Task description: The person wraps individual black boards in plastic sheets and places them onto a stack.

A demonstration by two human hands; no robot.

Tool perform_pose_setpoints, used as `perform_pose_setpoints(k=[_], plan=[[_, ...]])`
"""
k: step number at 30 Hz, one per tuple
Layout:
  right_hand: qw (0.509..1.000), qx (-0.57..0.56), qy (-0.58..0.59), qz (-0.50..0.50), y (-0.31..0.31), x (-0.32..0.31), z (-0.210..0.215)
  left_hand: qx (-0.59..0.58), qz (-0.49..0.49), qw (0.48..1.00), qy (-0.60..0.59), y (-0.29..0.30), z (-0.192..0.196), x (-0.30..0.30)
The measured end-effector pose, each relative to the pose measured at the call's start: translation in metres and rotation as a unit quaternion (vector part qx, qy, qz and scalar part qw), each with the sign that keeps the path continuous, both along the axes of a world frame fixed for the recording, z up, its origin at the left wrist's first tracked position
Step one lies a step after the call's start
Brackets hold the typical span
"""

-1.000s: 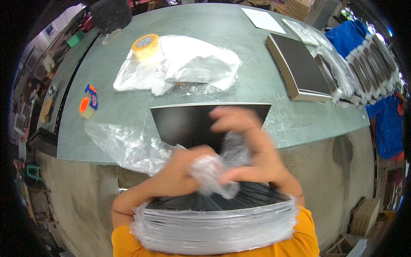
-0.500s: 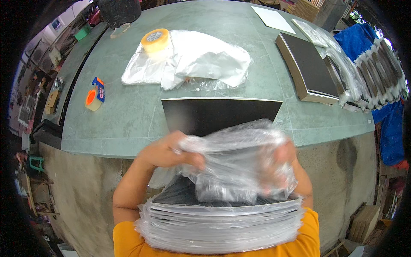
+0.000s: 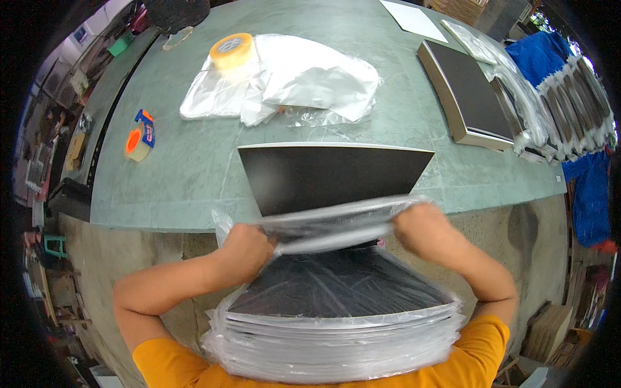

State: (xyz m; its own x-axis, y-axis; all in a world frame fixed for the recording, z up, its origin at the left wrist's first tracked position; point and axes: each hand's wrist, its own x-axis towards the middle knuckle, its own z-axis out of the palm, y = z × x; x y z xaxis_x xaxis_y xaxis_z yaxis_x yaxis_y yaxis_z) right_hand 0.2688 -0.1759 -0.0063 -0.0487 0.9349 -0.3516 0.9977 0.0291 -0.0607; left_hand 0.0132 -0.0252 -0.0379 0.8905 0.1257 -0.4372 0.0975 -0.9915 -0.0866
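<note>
A clear plastic bag point(image 3: 330, 223) is stretched sideways between my two fists, slightly blurred. My left hand point(image 3: 244, 253) is closed on its left end, and my right hand point(image 3: 425, 231) grips the right end a little higher. The bag crosses the near end of a flat black board point(image 3: 333, 178) with a white edge, which rests on the table; whether that end is inside the bag I cannot tell. Right below, against my body, is a stack of plastic-wrapped black boards point(image 3: 343, 346).
On the green table point(image 3: 194, 168) lies a pile of clear bags point(image 3: 317, 77) with a yellow tape roll point(image 3: 231, 52) on top. A tape dispenser point(image 3: 140, 137) stands left. Unwrapped black boards point(image 3: 469, 90), wrapped ones point(image 3: 572, 107) and a white sheet point(image 3: 414, 19) are at the right.
The crumpled bag has been drawn out into a taut band. My hands have moved apart, elbows outward, uncovering the top of the wrapped stack and more of the black board.
</note>
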Motion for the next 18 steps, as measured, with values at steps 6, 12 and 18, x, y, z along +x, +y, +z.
perform_pose_setpoints(k=[6, 12, 18], plan=[[0.709, 0.586, 0.303, -0.247, 0.008, 0.033, 0.020, -0.229, 0.066, 0.971, -0.036, 0.002, 0.018, 0.007], [0.813, 0.552, 0.162, -0.090, 0.010, 0.010, -0.003, -0.019, 0.479, 0.621, -0.621, 0.060, 0.055, -0.010], [0.834, 0.460, 0.231, -0.198, 0.025, 0.031, -0.001, -0.046, 0.292, 0.827, -0.478, 0.049, 0.034, 0.013]])
